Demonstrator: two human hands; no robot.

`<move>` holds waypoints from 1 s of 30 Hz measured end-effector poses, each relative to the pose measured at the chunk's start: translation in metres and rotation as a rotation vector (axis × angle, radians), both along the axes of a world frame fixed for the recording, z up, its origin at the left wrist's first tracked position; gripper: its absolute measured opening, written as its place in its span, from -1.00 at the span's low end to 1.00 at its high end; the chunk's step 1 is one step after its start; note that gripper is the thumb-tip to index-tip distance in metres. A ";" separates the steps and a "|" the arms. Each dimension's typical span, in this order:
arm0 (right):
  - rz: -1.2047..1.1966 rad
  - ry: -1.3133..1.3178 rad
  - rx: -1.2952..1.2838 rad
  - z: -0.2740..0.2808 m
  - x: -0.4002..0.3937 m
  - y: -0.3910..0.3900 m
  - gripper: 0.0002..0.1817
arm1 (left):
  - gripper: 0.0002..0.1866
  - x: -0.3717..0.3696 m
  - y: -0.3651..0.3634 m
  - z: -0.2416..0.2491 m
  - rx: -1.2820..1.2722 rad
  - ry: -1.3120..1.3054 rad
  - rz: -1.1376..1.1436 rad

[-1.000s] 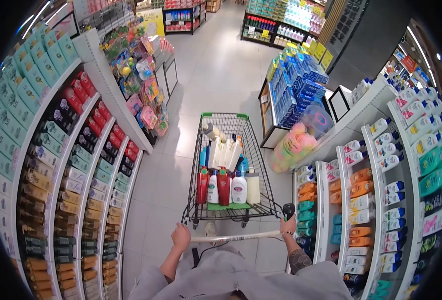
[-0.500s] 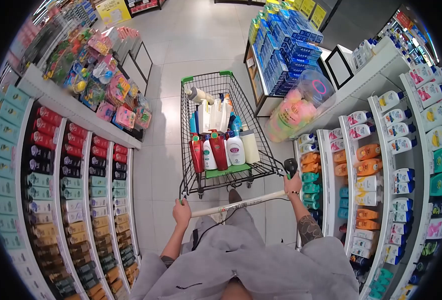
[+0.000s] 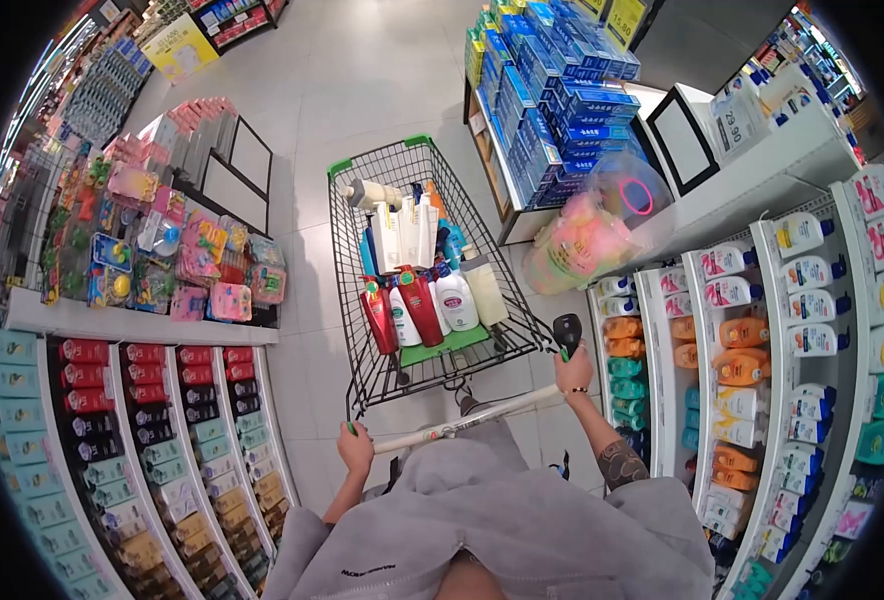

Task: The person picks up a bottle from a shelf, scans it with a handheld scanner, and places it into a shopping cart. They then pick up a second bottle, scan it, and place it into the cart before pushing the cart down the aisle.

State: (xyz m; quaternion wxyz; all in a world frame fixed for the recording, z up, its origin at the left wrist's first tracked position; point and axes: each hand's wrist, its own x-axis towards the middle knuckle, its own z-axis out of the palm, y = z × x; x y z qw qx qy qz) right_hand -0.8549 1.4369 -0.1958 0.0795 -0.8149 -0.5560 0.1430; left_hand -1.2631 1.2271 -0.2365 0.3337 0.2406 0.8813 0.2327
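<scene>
My left hand (image 3: 356, 447) is closed around the left end of a shopping cart's pale handlebar (image 3: 462, 425). At the bar's right end my right hand (image 3: 574, 370) is wrapped round it, just below a black rounded piece (image 3: 566, 332) whose kind I cannot make out. Ahead of the bar is the black wire cart (image 3: 357, 365) with green corners. Inside stand red bottles (image 3: 420, 308), white bottles (image 3: 455, 302) and a cream bottle (image 3: 483, 288). Behind them are white cartons (image 3: 387, 240), and a pump bottle (image 3: 372, 193) lies across the top.
Shelves of tubes and bottles (image 3: 84, 375) run along my left, under hanging toy packs (image 3: 202, 250). To the right are shelves of bottles (image 3: 742, 345), a clear tub of pink items (image 3: 587, 230) and stacked blue boxes (image 3: 572, 110). Tiled floor (image 3: 362, 80) stretches ahead.
The cart has swung slightly left, its front now pointing more to the left. The toy display and blue boxes sit nearer in view. Both hands have stayed on the handlebar.
</scene>
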 end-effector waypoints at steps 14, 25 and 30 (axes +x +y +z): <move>-0.054 0.038 -0.012 -0.007 -0.055 0.101 -0.49 | -0.73 -0.069 0.130 -0.016 0.053 -0.027 -0.059; -0.165 0.137 0.031 -0.024 -0.135 0.107 -0.46 | -0.71 -0.178 0.212 -0.026 0.115 0.005 -0.184; -0.259 0.112 0.061 -0.034 -0.184 0.100 -0.45 | -0.71 -0.234 0.251 -0.038 0.133 -0.024 -0.228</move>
